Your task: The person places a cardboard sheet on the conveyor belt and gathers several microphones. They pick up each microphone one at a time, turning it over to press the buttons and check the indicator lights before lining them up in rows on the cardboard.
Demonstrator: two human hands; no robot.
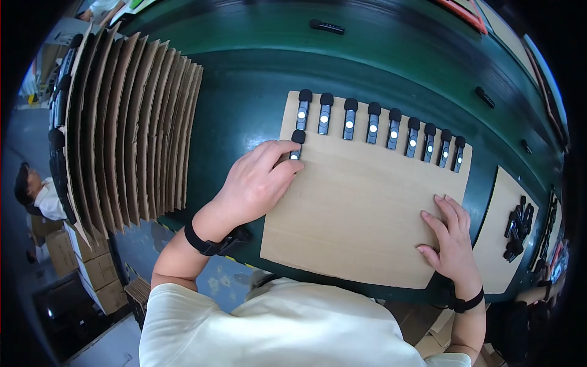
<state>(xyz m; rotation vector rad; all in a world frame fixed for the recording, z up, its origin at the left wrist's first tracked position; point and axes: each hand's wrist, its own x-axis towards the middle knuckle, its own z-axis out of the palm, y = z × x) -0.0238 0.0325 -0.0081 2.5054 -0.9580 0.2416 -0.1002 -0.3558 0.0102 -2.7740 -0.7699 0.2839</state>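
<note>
Hands over cardboard sheet on green bench | left hand bent at wrist, fingertips pinched on small black clip device starting a second row at sheet's upper left | right hand flat, fingers spread, pressing sheet's right edge | row of nine like devices above | stacked cardboard sheets stand at left.

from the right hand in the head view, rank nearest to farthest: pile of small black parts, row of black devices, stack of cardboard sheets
From the right hand:
1. Pile of small black parts, just to its right.
2. Row of black devices, above along the sheet's far edge.
3. Stack of cardboard sheets, far left.
</note>
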